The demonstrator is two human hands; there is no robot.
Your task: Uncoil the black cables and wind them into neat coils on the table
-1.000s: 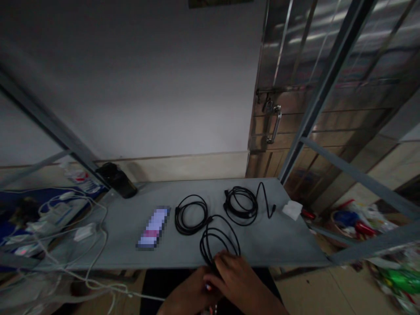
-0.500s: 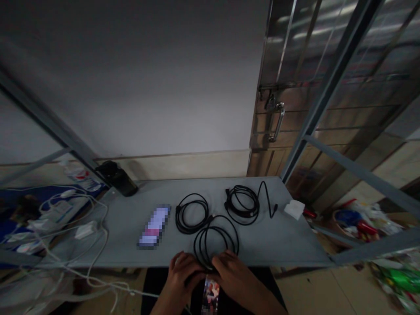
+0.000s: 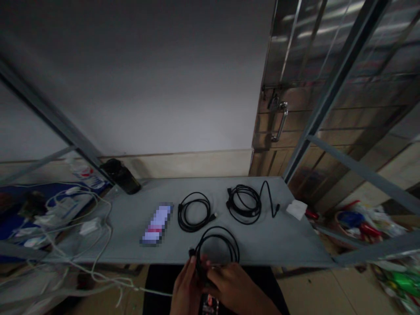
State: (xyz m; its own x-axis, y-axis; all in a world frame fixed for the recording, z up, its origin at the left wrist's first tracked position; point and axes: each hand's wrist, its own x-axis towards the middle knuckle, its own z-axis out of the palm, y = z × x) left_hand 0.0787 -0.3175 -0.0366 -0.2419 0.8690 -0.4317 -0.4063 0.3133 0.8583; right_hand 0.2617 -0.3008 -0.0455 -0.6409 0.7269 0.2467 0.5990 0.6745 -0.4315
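Observation:
At the near edge of the grey table (image 3: 282, 245), my left hand (image 3: 185, 284) and my right hand (image 3: 229, 286) both pinch the near side of a coiled black cable (image 3: 218, 238), which lies on the table. One plug end of it sticks out by my left fingertips. Farther back lie two more coiled black cables, one at the middle (image 3: 194, 212) and one to the right (image 3: 244, 203) with a loose tail. A lit phone (image 3: 156, 225) lies flat to the left of the coils.
A dark bottle (image 3: 121, 175) stands at the table's back left corner, a small white block (image 3: 296, 209) at its right edge. White chargers and wires (image 3: 65, 218) clutter the left. Metal frame bars cross both sides. Coloured clutter (image 3: 357, 223) sits on the floor at right.
The nearest coil has been pulled toward the table's near edge, off the middle coil. Both hands have closed together on its near side, and the left hand has moved right.

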